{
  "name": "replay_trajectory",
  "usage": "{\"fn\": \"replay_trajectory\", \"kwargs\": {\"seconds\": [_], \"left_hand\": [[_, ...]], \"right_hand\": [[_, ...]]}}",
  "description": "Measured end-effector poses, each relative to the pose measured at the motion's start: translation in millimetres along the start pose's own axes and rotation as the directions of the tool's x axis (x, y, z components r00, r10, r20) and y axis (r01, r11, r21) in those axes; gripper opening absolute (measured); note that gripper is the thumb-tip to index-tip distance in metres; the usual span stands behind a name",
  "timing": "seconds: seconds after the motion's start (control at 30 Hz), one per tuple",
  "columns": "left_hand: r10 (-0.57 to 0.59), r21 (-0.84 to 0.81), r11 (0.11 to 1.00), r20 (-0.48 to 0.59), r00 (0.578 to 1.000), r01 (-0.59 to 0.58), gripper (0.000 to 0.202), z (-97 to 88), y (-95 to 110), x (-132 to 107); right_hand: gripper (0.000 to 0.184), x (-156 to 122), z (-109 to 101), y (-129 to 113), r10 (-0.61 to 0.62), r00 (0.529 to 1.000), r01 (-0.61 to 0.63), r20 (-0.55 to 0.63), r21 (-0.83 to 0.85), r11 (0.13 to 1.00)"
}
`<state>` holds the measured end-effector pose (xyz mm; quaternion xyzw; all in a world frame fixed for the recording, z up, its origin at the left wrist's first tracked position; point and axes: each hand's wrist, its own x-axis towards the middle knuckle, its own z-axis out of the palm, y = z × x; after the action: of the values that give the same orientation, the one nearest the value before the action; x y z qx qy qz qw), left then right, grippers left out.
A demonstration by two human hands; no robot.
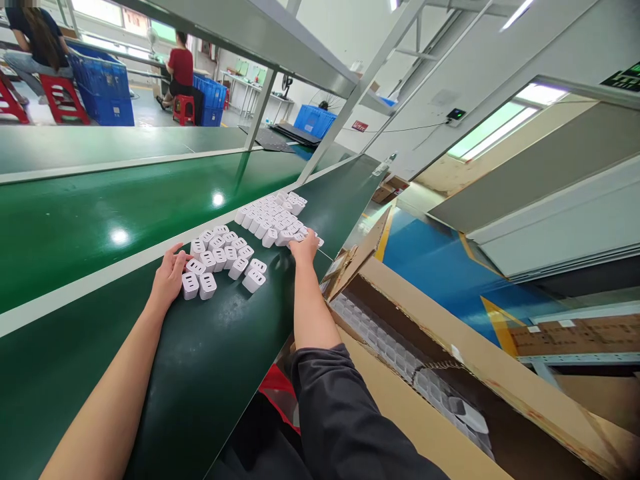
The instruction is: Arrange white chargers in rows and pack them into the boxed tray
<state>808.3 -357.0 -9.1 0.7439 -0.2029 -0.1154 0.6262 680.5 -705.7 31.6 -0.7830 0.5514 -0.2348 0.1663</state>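
Standing by the line and going by the head view, the person leans over a dark green worktop (225,373) that runs beside a glossy green conveyor belt (75,220).

The left hand (169,277) lies at the near-left edge of a small heap of white charger adapters (223,257). Its fingers are loosely spread, and the tips touch the nearest pieces without closing on any.

The right hand (304,248), on an arm stretched out from a dark sleeve (345,413), rests palm down on the near edge of a larger heap of adapters (273,215) farther along the worktop. Its fingertips are lost among the pieces, so I can't tell whether they grip one. The two heaps lie near each other with a narrow gap between.

To the right of the worktop stands an open cardboard box (450,443) holding a tray of adapters (390,347) set in rows. Far off at the left, two people sit on red stools (63,97) by blue crates (105,90).
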Motion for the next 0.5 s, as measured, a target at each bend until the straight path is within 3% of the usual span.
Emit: {"fn": "replay_trajectory", "kwargs": {"seconds": [0.33, 0.5], "left_hand": [[0.016, -0.010, 1.000, 0.000, 1.000, -0.016, 0.064, 2.1, -4.9, 2.5], [0.007, -0.003, 1.000, -0.005, 1.000, -0.007, 0.064, 1.7, -3.0, 0.8]], "right_hand": [[0.060, 2.3, 0.3, -7.1, 0.016, 1.000, -0.016, -0.001, 0.014, 1.000], [0.057, -5.2, -4.5, -11.3, -0.124, 0.992, 0.124, 0.007, 0.015, 0.992]]}}
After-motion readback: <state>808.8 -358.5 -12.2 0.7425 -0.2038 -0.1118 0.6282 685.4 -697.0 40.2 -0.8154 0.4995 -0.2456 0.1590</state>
